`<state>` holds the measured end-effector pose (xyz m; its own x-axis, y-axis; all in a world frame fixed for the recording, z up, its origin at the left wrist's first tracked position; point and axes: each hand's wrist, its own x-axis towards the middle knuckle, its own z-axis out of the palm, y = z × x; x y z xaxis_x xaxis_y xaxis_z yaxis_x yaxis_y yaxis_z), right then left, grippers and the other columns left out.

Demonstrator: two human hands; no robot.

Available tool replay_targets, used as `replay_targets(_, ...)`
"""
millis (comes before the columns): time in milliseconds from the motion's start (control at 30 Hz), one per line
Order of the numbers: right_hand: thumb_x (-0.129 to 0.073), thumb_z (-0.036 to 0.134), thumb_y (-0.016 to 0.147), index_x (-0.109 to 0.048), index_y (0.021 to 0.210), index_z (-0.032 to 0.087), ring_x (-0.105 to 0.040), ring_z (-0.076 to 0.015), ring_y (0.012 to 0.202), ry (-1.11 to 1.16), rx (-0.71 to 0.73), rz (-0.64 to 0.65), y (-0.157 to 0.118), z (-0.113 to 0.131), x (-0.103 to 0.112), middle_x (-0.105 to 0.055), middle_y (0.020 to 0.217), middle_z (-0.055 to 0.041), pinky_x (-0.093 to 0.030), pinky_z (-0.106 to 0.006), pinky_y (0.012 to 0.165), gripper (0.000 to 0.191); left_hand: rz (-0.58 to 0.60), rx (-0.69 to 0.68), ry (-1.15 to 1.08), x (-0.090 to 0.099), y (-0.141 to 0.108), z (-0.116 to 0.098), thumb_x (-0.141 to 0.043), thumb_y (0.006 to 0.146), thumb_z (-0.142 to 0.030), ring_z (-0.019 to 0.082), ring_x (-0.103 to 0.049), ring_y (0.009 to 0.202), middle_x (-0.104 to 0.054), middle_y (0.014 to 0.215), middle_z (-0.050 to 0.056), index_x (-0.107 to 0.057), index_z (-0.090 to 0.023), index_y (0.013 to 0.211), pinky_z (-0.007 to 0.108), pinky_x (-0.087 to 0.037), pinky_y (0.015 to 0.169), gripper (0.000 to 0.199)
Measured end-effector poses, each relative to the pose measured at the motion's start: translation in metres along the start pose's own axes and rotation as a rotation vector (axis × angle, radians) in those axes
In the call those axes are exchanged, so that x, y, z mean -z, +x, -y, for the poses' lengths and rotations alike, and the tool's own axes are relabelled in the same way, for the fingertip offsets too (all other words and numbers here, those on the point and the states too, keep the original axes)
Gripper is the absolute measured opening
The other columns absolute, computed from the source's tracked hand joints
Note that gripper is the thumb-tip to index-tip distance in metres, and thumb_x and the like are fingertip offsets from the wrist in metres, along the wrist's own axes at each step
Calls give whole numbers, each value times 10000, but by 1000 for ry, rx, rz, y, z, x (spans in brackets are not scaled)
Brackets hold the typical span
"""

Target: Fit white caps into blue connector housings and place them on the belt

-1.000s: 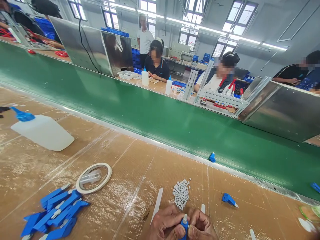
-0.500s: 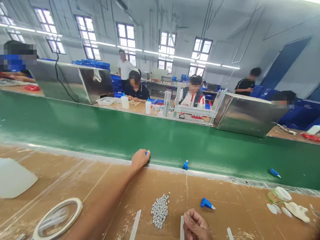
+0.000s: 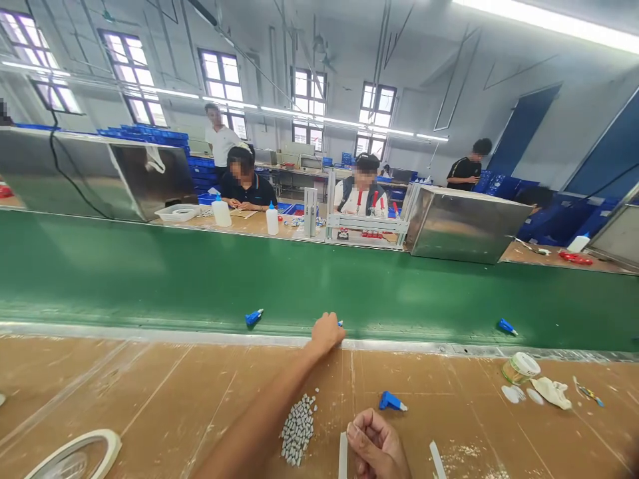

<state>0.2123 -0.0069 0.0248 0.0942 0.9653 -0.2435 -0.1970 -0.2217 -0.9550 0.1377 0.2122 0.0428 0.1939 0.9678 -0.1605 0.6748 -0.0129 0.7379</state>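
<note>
In the middle of the frame, the left hand (image 3: 327,330) is resting at the near edge of the green belt (image 3: 429,293), its fingers curling over a blue piece (image 3: 341,323). Only a bit of that piece is showing at the hand's right side, so one cannot tell whether the fingers are clenching it. At the lower centre, the right hand (image 3: 377,442) is sitting by a white strip (image 3: 343,456), thumb and forefinger meeting at their tips; whether anything small is lying between them cannot be told.

Just above the right hand, a second blue piece (image 3: 392,401) is lying on the brown tabletop (image 3: 164,392), its pale tip pointing right. A third blue piece (image 3: 253,317) is lying on the belt left of the left hand, and a fourth blue piece (image 3: 507,326) toward the right. A heap of grey bits (image 3: 298,429) is spreading below the left forearm. A tape ring (image 3: 112,440) is showing at the lower left.
</note>
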Motion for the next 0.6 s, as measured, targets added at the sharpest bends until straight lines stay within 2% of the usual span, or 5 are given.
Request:
replay_targets(133,-790,506,712,-641,717,173,-439,-93,499,-215,79,58,-2,2,5,-547,576,55,-339,-204,477,365,92,-11,-221,28,-20,29,-614,925,-346,232,-651,1009,-647,1209,91,-616,-178,1198,440,-563,851,320)
replay_targets(233,-651,265,800,-655,759,183,-550,-151,610,-602,146,33,-2,-1,0,-615,647,19,-413,-252,587,91,133,-39,-455,42,-61,57,-687,839,-412,188,-647,780,-687,843,48,-693,-144,893,336,-543,736,274)
replay_targets(300,-587,184,788,-633,752,202,-593,-186,691,-753,180,1,0,-2,-6,-641,720,-4,-442,-285,656,61,127,-44,-612,46,-96,73,-732,735,-518,167,-604,693,-631,705,16,-683,-156,782,292,-510,663,368)
replay_targets(400,-554,159,784,-608,713,209,-602,-218,746,-827,191,17,1,2,-13,-640,768,-28,-442,-321,706,102,107,-27,-815,46,-144,92,-723,652,-645,139,-540,637,-588,686,5,-680,-162,787,259,-466,588,504)
replay_targets(600,-632,291,820,-696,783,201,-578,-185,704,-782,78,266,-24,15,-6,-609,776,-7,-426,-286,656,117,208,159,-1395,41,-187,106,-888,557,-431,85,-470,570,-572,656,2,-703,-128,741,203,-392,506,400)
